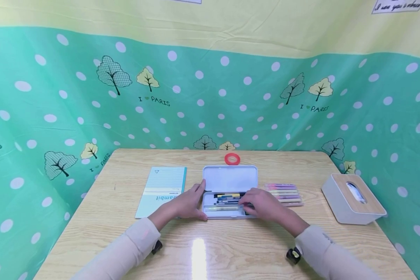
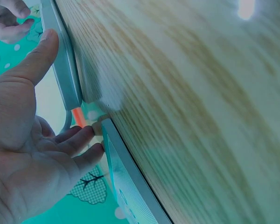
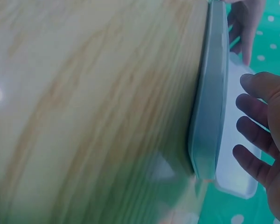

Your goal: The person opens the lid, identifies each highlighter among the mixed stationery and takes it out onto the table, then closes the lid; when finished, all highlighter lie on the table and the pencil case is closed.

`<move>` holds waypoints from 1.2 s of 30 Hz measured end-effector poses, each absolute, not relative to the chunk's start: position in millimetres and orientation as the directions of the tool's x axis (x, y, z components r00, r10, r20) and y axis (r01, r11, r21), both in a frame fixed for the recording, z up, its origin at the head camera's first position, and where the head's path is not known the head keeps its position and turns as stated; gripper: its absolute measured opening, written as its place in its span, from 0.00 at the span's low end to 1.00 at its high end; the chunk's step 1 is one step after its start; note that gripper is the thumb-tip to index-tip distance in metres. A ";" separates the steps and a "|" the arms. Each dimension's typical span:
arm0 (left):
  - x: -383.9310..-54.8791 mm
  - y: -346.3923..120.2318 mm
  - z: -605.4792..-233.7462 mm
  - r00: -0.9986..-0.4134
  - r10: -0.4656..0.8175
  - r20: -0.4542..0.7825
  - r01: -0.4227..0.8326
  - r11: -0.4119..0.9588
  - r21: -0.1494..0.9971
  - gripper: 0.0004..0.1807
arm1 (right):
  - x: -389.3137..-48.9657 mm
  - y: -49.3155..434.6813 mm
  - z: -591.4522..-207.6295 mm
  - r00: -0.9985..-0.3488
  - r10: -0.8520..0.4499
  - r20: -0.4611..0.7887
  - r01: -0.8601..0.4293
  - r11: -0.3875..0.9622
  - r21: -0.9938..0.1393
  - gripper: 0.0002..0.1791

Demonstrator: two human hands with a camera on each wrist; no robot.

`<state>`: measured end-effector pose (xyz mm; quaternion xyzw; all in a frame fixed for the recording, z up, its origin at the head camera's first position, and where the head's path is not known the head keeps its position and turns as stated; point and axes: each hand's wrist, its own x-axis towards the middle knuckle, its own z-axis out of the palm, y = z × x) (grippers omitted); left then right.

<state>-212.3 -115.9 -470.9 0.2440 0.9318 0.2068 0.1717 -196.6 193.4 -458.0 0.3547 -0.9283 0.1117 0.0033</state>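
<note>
A white pencil case lies on the table with its lid folded back. Several pens, mostly dark or blue, fill its tray, and a pale pen lies in the front section. My left hand rests at the case's left end; its thumb touches the front corner while the other fingers extend toward the hinge side. Over the tray's right end is my right hand, its fingers reaching down inside. In the right wrist view those fingers are spread and slightly bent, with nothing seen between them.
Left of the case lies a light blue notebook. A red tape ring sits behind the lid. On the right are a pack of pastel pens and a white tissue box with a wooden top. Polka-dot cloth hangs behind the table.
</note>
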 end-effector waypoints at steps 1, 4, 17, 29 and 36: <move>-212.1 -115.9 -471.0 -0.822 0.528 -0.214 0.387 0.793 0.471 0.73 | -196.3 191.3 -458.8 -0.744 -0.663 0.087 -0.665 0.719 -0.202 0.09; -212.2 -115.7 -471.1 -0.822 0.528 -0.214 0.390 0.795 0.465 0.73 | -195.0 186.0 -461.5 -0.733 -0.674 0.094 -0.677 0.710 -0.192 0.10; -211.1 -115.2 -470.2 -0.823 0.526 -0.214 0.386 0.795 0.468 0.73 | -193.6 174.7 -466.8 -0.743 -0.666 0.063 -0.667 0.730 -0.152 0.09; -213.0 -116.0 -472.8 -0.823 0.527 -0.213 0.386 0.793 0.471 0.73 | -196.1 166.8 -468.3 -0.703 -0.708 0.062 -0.711 0.700 -0.065 0.08; -213.0 -115.5 -472.8 -0.824 0.526 -0.213 0.387 0.795 0.467 0.72 | -198.1 164.5 -469.3 -0.686 -0.726 0.044 -0.724 0.688 0.050 0.04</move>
